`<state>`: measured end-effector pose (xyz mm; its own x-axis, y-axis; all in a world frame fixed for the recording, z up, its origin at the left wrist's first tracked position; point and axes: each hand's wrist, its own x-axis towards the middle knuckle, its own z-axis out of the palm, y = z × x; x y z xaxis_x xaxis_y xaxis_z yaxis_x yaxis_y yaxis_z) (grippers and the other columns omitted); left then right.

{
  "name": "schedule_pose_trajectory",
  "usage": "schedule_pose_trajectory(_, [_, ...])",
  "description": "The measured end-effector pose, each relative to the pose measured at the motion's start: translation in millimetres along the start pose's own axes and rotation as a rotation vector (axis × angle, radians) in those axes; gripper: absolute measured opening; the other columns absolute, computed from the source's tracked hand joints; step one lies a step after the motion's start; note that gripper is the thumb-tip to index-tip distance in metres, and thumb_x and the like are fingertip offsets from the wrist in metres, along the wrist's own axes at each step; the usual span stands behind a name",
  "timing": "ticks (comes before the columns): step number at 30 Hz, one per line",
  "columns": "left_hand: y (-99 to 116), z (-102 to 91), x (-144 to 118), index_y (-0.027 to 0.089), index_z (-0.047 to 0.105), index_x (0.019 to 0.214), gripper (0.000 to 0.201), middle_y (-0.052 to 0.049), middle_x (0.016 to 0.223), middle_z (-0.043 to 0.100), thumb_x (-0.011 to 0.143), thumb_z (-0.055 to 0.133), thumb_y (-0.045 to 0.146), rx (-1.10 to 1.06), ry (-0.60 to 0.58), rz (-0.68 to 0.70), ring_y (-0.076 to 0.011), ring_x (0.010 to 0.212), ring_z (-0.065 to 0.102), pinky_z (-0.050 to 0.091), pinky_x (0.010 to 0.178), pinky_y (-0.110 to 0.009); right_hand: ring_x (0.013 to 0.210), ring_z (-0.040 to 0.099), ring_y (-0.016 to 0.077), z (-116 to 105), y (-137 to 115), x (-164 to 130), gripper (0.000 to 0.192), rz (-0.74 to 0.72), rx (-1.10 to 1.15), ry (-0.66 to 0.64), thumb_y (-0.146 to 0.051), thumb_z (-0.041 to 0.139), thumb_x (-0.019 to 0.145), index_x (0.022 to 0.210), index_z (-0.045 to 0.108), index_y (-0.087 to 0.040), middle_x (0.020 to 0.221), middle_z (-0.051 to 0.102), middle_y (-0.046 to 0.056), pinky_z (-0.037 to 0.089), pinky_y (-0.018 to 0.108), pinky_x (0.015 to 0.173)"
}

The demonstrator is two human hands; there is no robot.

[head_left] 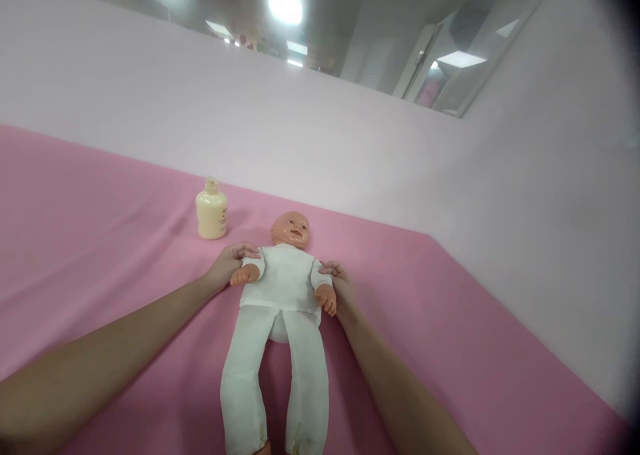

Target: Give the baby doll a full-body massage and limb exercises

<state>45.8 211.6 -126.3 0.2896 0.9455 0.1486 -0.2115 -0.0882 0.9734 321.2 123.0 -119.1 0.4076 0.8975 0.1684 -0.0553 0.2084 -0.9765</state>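
A baby doll (285,278) with a white cloth body lies on its back, head toward the wall, legs toward me. Its head, hands and feet are of skin-toned plastic; the feet are partly cut off by the lower frame edge. My left hand (234,261) is closed around the doll's upper arm on the left, fingers over the white sleeve. On the other side my right hand (343,281) grips the doll's other upper arm, its fingertips on the cloth and the rest partly behind the arm.
A cream-coloured bottle (212,213) stands upright beyond my left hand, left of the doll's head. Pink cloth (125,221) covers the surface. A pale wall (320,148) rises behind, with a mirror or window (340,35) reflecting lights above it.
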Motion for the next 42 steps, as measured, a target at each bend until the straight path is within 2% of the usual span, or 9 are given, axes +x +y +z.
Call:
schedule_pose_trajectory(3, [5.4,1.8,-5.6,0.018,0.063,0.107,0.049,-0.009,0.1,0.073,0.062,0.076,0.031,0.05,-0.041,0.015,-0.0278,0.096,0.067,0.052,0.085,-0.041,0.082,0.065,0.019,1.9,-6.7,-6.0,0.015,0.037,0.032,-0.036,-0.024,0.068,0.066,0.081,0.065,-0.023,0.086,0.072,0.001,0.053,0.036,0.082])
schedule_pose_trajectory(6, [7.2,3.1,-9.6,0.022,0.048,0.132,0.06,-0.009,0.115,0.068,0.076,0.066,0.033,0.147,-0.024,0.015,-0.0276,0.109,0.063,0.05,0.092,-0.044,0.093,0.065,0.0205,5.1,-11.9,-10.9,0.018,0.045,-0.001,-0.012,-0.029,0.065,0.07,0.087,0.064,-0.024,0.096,0.072,0.002,0.051,0.036,0.086])
schedule_pose_trajectory(10, [4.3,4.5,-11.9,0.024,0.027,0.145,0.07,-0.011,0.13,0.058,0.082,0.059,0.032,0.321,0.033,0.118,-0.0254,0.118,0.057,0.046,0.1,-0.045,0.105,0.063,0.0203,6.0,-15.2,-14.0,0.037,-0.039,-0.121,0.048,-0.034,0.06,0.079,0.115,0.055,-0.027,0.118,0.066,0.004,0.05,0.038,0.092])
schedule_pose_trajectory(12, [3.5,5.7,-12.9,0.024,0.023,0.146,0.072,-0.013,0.136,0.053,0.083,0.058,0.03,0.392,0.055,0.202,-0.0244,0.119,0.056,0.046,0.101,-0.044,0.111,0.061,0.0201,4.8,-16.5,-14.4,0.048,-0.122,-0.177,0.08,-0.033,0.06,0.081,0.127,0.047,-0.029,0.129,0.06,0.006,0.05,0.039,0.093])
schedule_pose_trajectory(15, [4.8,7.2,-14.1,0.024,0.033,0.142,0.061,-0.011,0.14,0.051,0.085,0.055,0.031,0.467,0.055,0.261,-0.0239,0.121,0.054,0.045,0.102,-0.042,0.116,0.058,0.0209,2.3,-17.3,-13.5,0.045,-0.202,-0.266,0.099,-0.034,0.059,0.083,0.127,0.049,-0.028,0.133,0.057,0.008,0.049,0.04,0.097])
schedule_pose_trajectory(18, [7.2,7.5,-14.3,0.022,0.044,0.136,0.051,-0.01,0.139,0.054,0.087,0.051,0.034,0.51,0.039,0.236,-0.0249,0.124,0.053,0.044,0.104,-0.042,0.116,0.059,0.0225,-0.5,-15.2,-10.4,0.041,-0.13,-0.341,0.081,-0.035,0.057,0.082,0.122,0.056,-0.025,0.132,0.058,0.009,0.048,0.041,0.099])
schedule_pose_trajectory(27, [5.6,-0.4,-11.3,0.02,0.044,0.141,0.058,-0.01,0.135,0.06,0.088,0.048,0.042,0.618,0.014,0.043,-0.0301,0.122,0.057,0.042,0.104,-0.047,0.124,0.056,0.0236,-3.2,-8.9,-7.1,0.042,-0.016,-0.405,0.013,-0.04,0.051,0.085,0.123,0.059,-0.023,0.132,0.063,0.007,0.041,0.043,0.108])
schedule_pose_trajectory(34, [0.6,-4.4,-8.3,0.022,0.044,0.144,0.065,-0.011,0.139,0.058,0.084,0.056,0.046,0.536,0.008,0.04,-0.0315,0.125,0.055,0.041,0.105,-0.047,0.103,0.064,0.0248,-1.3,-11.4,-10.0,0.047,0.031,-0.271,0.041,-0.036,0.067,0.076,0.12,0.058,-0.025,0.11,0.071,0.004,0.05,0.04,0.092])
schedule_pose_trajectory(42, [9.7,0.1,-13.4,0.021,0.048,0.141,0.064,-0.01,0.135,0.061,0.082,0.061,0.042,0.454,0.01,0.064,-0.0312,0.122,0.058,0.043,0.104,-0.046,0.107,0.064,0.0221,-2.0,-7.5,-8.0,0.044,0.02,-0.234,0.015,-0.034,0.066,0.075,0.118,0.056,-0.029,0.112,0.07,0.002,0.05,0.038,0.094])
